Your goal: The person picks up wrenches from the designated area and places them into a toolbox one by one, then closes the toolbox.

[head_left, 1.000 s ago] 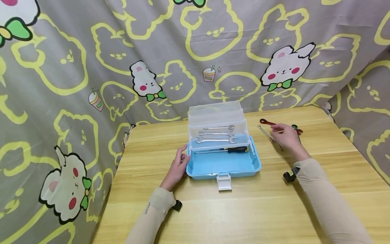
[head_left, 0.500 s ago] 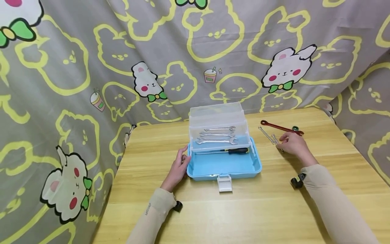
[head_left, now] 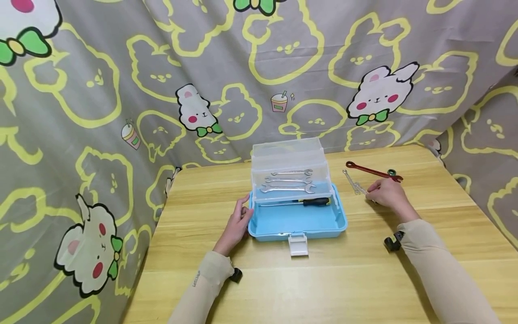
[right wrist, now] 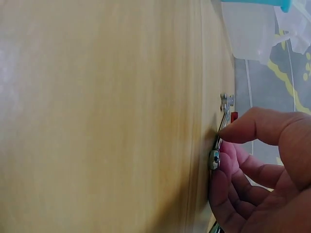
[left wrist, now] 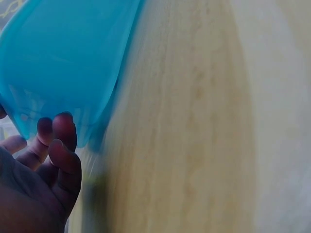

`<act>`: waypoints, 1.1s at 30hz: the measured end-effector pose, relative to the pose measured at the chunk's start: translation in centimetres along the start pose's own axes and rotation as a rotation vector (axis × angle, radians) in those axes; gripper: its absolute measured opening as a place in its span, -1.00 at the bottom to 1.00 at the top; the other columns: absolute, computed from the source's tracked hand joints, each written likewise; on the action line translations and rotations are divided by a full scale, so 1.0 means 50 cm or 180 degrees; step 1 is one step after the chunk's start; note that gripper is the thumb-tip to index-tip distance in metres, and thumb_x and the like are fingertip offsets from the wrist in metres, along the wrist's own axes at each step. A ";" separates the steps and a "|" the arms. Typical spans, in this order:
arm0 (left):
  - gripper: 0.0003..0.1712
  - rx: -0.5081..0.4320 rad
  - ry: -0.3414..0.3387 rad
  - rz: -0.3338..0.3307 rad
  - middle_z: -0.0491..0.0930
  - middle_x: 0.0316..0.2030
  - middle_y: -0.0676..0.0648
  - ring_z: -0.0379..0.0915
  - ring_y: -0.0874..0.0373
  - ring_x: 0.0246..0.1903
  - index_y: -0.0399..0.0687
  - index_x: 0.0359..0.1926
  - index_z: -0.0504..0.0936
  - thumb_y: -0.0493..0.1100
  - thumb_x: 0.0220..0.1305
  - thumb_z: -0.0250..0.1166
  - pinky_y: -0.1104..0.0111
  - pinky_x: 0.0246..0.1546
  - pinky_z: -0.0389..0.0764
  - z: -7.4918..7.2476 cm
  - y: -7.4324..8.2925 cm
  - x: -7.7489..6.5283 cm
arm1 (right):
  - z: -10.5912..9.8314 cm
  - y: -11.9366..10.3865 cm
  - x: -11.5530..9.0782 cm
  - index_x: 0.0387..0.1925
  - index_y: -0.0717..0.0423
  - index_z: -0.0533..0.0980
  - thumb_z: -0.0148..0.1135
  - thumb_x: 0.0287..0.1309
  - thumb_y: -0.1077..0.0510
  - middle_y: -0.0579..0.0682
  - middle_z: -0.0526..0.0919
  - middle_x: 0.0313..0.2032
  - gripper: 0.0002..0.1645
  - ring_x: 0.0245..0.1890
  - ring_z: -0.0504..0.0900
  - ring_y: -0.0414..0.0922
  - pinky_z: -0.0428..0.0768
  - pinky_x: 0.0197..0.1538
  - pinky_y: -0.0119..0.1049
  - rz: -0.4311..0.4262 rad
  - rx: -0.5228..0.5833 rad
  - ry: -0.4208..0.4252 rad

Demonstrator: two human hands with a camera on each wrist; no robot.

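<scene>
On my left sleeve (head_left: 202,292) runs lettering (head_left: 196,278) too small to read, beyond which my left hand (head_left: 236,224), loosely bent, touches the blue toolbox (head_left: 283,220) while my right hand (head_left: 387,193) pinches a silver wrench (head_left: 361,189) right of it, its length slanting away leftward.

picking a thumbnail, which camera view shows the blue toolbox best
The head view: it shows the blue toolbox nearly whole, with its white latch. The left wrist view catches only a cropped blue section; the right wrist view, a blue edge and clear plastic.

The held wrench (right wrist: 215,159) looks shiny metal, the toolbox (head_left: 297,220) smooth plastic, the tabletop (head_left: 323,288) wood, the curtain (head_left: 226,54) cloth.
</scene>
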State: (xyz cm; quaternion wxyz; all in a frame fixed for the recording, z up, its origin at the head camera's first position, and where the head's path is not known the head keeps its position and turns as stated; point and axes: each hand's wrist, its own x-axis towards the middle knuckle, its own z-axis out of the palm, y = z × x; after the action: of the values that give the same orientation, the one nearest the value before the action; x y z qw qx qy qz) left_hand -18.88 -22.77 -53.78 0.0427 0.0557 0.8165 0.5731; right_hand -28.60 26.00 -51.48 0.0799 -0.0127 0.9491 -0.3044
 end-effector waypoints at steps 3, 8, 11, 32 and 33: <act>-0.39 0.0012 0.0000 -0.0002 0.50 -0.27 -0.14 0.37 0.09 -0.55 0.32 0.59 0.13 0.15 0.64 0.00 0.31 -0.60 0.51 0.000 0.002 -0.001 | 0.002 0.000 0.001 -0.23 0.28 0.68 0.43 0.14 0.08 0.16 0.73 -0.31 -0.69 -0.28 0.61 0.08 0.49 -0.29 -0.26 0.0015 0.0004 -0.0020; -0.40 0.0037 -0.0006 -0.0017 0.51 -0.27 -0.11 0.38 0.11 -0.55 0.37 0.58 0.13 0.14 0.64 -0.01 0.35 -0.59 0.50 0.000 0.001 -0.001 | 0.001 0.006 0.003 -0.24 0.25 0.70 0.38 0.19 0.08 0.08 0.74 -0.36 -0.73 -0.31 0.61 0.02 0.48 -0.30 -0.28 0.0000 0.0021 -0.0104; -0.41 0.0037 -0.0001 -0.0010 0.51 -0.27 -0.11 0.37 0.10 -0.55 0.38 0.57 0.14 0.14 0.64 0.00 0.36 -0.60 0.49 0.000 0.000 0.000 | -0.001 0.010 0.004 -0.21 0.25 0.71 0.34 0.23 0.10 0.13 0.74 -0.28 -0.73 -0.26 0.61 0.05 0.48 -0.27 -0.27 -0.0048 0.0037 -0.0127; -0.40 0.0020 0.0029 -0.0068 0.49 -0.25 -0.17 0.37 0.12 -0.51 0.28 0.59 0.13 0.10 0.65 0.00 0.36 -0.57 0.49 0.002 0.003 0.000 | -0.026 -0.048 -0.010 0.22 0.48 0.45 0.27 0.42 0.20 0.09 0.67 -0.12 -0.50 -0.28 0.66 -0.30 0.76 -0.14 -0.29 -0.0110 0.1501 -0.0372; -0.40 0.0025 0.0027 -0.0060 0.49 -0.25 -0.17 0.37 0.12 -0.51 0.28 0.59 0.13 0.11 0.65 0.00 0.37 -0.57 0.48 0.002 0.003 0.001 | -0.027 -0.051 -0.012 0.23 0.48 0.44 0.28 0.42 0.19 0.04 0.68 -0.13 -0.48 -0.27 0.66 -0.31 0.76 -0.13 -0.28 -0.0111 0.1591 -0.0400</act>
State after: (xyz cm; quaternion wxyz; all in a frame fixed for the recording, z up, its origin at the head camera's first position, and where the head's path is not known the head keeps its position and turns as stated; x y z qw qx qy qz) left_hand -18.90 -22.61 -53.69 0.0444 0.0457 0.8194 0.5697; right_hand -28.31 24.76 -48.85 0.1342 -0.0278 0.8372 -0.5294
